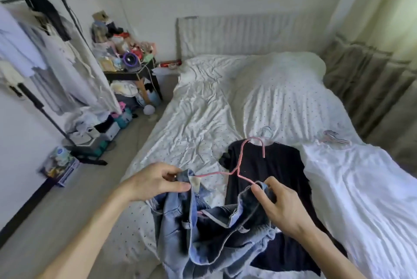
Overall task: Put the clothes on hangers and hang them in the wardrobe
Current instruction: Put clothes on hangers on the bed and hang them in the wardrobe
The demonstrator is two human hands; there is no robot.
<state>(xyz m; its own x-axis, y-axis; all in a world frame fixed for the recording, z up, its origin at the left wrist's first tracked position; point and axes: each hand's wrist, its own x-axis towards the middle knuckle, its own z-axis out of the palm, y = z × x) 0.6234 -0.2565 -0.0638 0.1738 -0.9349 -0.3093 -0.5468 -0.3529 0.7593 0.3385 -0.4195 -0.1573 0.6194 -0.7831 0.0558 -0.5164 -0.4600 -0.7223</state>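
Pink hanger (239,159) sits above the near half of the bed (198,109). Its hook points away from me toward the headboard, and its long axis, the shoulder bar, runs left-right across my view. Both arm tips go into the top opening of the denim garment (203,229). The denim hangs bunched below, with the waist edge stretched between the two hands and the rest slumped onto the mattress edge.

Left hand (155,180) — thumb and fingers are pinched together on the left corner of the denim, right where the hanger's left arm enters. I cannot tell if it grips the wire too.

Right hand (282,206) — fingers are curled over the right side of the denim edge and clamped on it, the forefinger lying straighter along the fabric. The hanger's right tip ends just at that thumb.

The hands are apart, one at each end of the hanger.

A black garment (277,165) lies flat on the bed under the hanger, with a white garment (361,188) beside it to the right. Spare hangers (334,140) lie further back on the bed. A clothes rail (42,109) stands at far left.
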